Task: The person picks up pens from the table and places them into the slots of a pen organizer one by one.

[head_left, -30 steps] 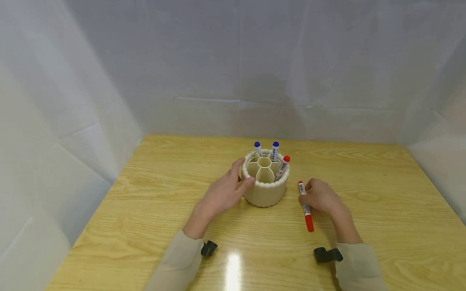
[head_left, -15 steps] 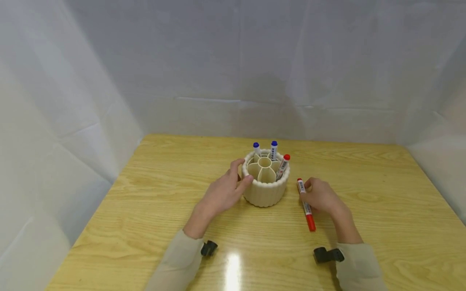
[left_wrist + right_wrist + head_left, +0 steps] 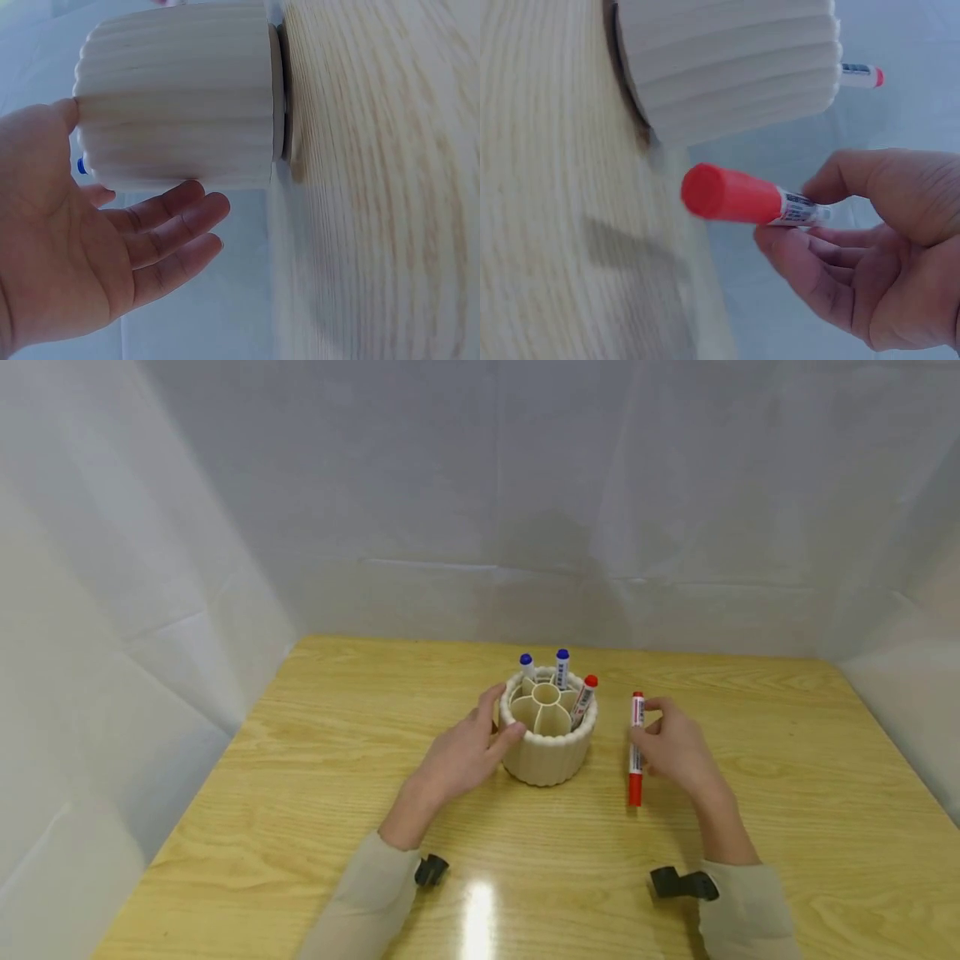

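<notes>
A cream ribbed pen holder [image 3: 547, 739] [image 3: 180, 97] [image 3: 727, 64] with petal-shaped compartments stands mid-table. Two blue-capped markers [image 3: 561, 667] and one red-capped marker [image 3: 582, 698] [image 3: 861, 74] stand in it. My left hand [image 3: 465, 752] [image 3: 90, 247] rests against the holder's left side, thumb at the rim, fingers nearly straight along the wall. My right hand [image 3: 675, 747] [image 3: 855, 247] pinches a red marker [image 3: 636, 747] [image 3: 742, 199] just right of the holder, lifted off the table and held near upright, red cap down.
The wooden table [image 3: 315, 777] is enclosed by white sheet walls [image 3: 187, 552] on the left, back and right. Bare wood lies all around the holder. Black wrist camera mounts [image 3: 678, 883] show at both sleeves.
The red marker lay on the table under my right hand; now my right hand has picked it up and swung it nearly upright. Left hand and holder have stayed put.
</notes>
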